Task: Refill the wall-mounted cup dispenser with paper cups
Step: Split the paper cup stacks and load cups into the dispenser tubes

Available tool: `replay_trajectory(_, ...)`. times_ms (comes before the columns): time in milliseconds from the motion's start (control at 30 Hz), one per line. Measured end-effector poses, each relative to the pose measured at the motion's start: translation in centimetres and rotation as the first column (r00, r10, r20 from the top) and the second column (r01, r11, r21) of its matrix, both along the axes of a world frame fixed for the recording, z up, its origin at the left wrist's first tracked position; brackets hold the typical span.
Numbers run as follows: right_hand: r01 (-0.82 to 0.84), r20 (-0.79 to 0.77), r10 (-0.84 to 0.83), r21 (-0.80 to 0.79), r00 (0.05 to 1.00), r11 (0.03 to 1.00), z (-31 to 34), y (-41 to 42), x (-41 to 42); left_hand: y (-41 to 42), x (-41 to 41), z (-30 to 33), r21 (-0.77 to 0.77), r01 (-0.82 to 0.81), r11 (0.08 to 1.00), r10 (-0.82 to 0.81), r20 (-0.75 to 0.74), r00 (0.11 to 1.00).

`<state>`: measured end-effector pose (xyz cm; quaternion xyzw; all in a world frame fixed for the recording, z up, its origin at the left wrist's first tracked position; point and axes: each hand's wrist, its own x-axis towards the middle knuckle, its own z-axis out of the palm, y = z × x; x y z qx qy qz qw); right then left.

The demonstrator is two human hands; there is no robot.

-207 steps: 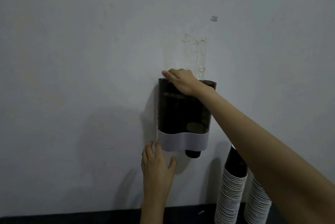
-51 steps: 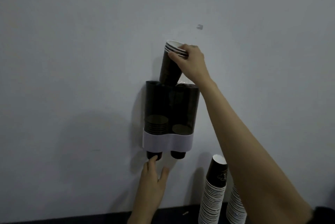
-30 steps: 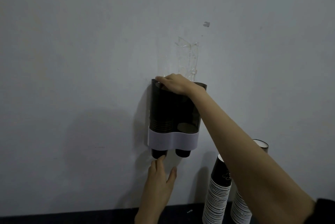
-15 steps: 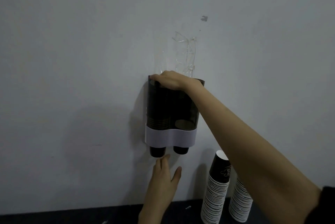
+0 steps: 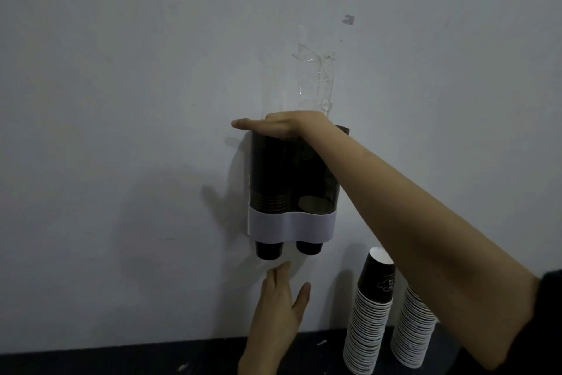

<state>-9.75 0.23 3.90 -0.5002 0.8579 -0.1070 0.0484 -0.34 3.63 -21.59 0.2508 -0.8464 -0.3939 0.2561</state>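
Note:
The dark two-tube cup dispenser (image 5: pixel 292 174) with a white lower band hangs on the wall. Black paper cups (image 5: pixel 268 250) poke out of both bottom openings, and a short stack shows inside the left tube. My right hand (image 5: pixel 279 125) lies flat, palm down, on top of the left tube, holding nothing. My left hand (image 5: pixel 279 304) is below the dispenser with fingers spread, fingertips just under the left cup and not touching it. Two tall stacks of black paper cups (image 5: pixel 369 320) stand on the dark surface at lower right.
Torn clear plastic (image 5: pixel 316 79) sticks to the wall above the dispenser's right tube. A dark counter (image 5: pixel 121 359) runs along the bottom of the view. My right forearm crosses in front of the second cup stack (image 5: pixel 413 329).
Earlier my right hand put a small stack of cups into the left tube. Since half a second ago that hand has flattened on the tube's top. My left hand stays just below.

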Motion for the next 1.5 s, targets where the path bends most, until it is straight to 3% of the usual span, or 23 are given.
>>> replay_trajectory(267,-0.051,-0.092,0.043,-0.081,0.995,0.995,-1.1,-0.5,-0.7,-0.2,0.2,-0.2,-0.012,0.002,1.000,-0.001,0.004,1.000)
replay_trajectory(367,-0.040,0.013,0.042,-0.118,0.999,0.992,-1.1,-0.5,-0.7,-0.2,0.1,-0.2,-0.014,-0.001,1.000,0.001,0.006,1.000)
replay_trajectory(467,-0.043,0.109,0.049,-0.054,0.993,0.998,-0.5,-0.4,-0.5,-0.2,0.0,-0.3,-0.017,-0.001,1.000,0.001,0.001,1.000)
replay_trajectory(633,0.051,-0.044,-0.047,0.117,0.998,0.992,0.6,-0.4,0.3,-0.5,0.1,-0.5,-0.029,0.000,1.000,0.000,0.009,1.000)
replay_trajectory(700,0.022,-0.056,-0.016,0.108,0.998,0.994,0.7,-0.5,0.5,-0.6,0.3,-0.5,-0.023,-0.002,1.000,0.002,0.000,1.000)
replay_trajectory(800,-0.057,0.002,0.057,-0.052,0.998,0.997,0.4,-0.8,-0.3,-0.7,0.4,-0.7,-0.007,0.005,1.000,-0.005,-0.005,1.000)
replay_trajectory(1000,-0.039,0.037,0.055,-0.341,0.998,0.939,-0.3,-0.4,-1.6,-0.5,-0.1,-0.7,-0.027,0.017,0.999,-0.017,0.009,1.000)
replay_trajectory(1067,-0.115,-0.076,0.088,-0.529,0.993,0.841,-1.2,0.6,-1.9,-0.2,-0.4,-0.9,-0.040,0.032,0.999,-0.031,0.024,0.999)
replay_trajectory(1167,-0.228,-0.238,0.057,-0.792,0.970,0.566,-4.8,5.0,-2.3,0.3,-1.7,-1.7,-0.024,0.091,0.996,-0.089,0.078,0.993)
replay_trajectory(1267,-0.068,-0.088,-0.036,-0.923,0.995,0.378,-11.3,11.3,-4.0,1.5,-3.8,-3.2,0.013,0.166,0.986,-0.165,0.191,0.967)
replay_trajectory(1333,0.179,0.141,-0.128,-0.914,0.982,0.364,-17.2,14.8,-7.1,2.6,-5.8,-4.5,0.046,0.219,0.975,-0.224,0.255,0.941)
replay_trajectory(1433,0.541,0.455,-0.299,-0.633,0.839,0.554,-25.1,18.0,-10.5,3.2,-8.6,-6.6,0.118,0.249,0.961,-0.274,0.318,0.908)
replay_trajectory(1500,0.586,0.559,-0.292,-0.468,0.776,0.661,-29.2,18.9,-11.6,3.5,-10.7,-7.9,0.163,0.241,0.957,-0.283,0.326,0.902)
